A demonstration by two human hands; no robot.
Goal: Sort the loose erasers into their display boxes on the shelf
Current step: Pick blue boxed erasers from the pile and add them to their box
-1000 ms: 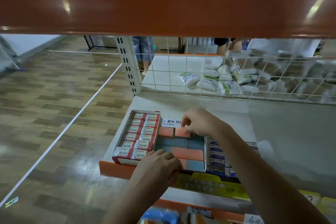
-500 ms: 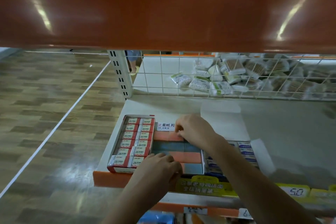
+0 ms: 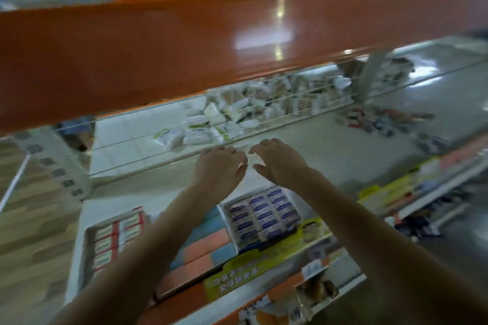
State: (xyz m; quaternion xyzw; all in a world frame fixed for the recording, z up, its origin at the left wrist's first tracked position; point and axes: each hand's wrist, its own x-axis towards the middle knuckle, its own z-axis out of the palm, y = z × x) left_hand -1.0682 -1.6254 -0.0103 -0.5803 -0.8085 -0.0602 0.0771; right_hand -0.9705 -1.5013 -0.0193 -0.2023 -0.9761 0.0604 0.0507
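Both hands are spread and hold nothing: the left hand (image 3: 220,166) and right hand (image 3: 277,162) reach side by side over the shelf (image 3: 330,145) toward the wire divider (image 3: 158,152). The boxes (image 3: 261,215) stand near the front edge. The loose erasers (image 3: 369,119) lie far right, so probably the next move is fetching them. Wooden floor (image 3: 34,232) is at left.

Motion blur smeared the whole view, the forearms hid much of the middle box (image 3: 208,245), print on the blue erasers (image 3: 264,214) was unreadable, and loose erasers (image 3: 375,119) far right were indistinct shapes.
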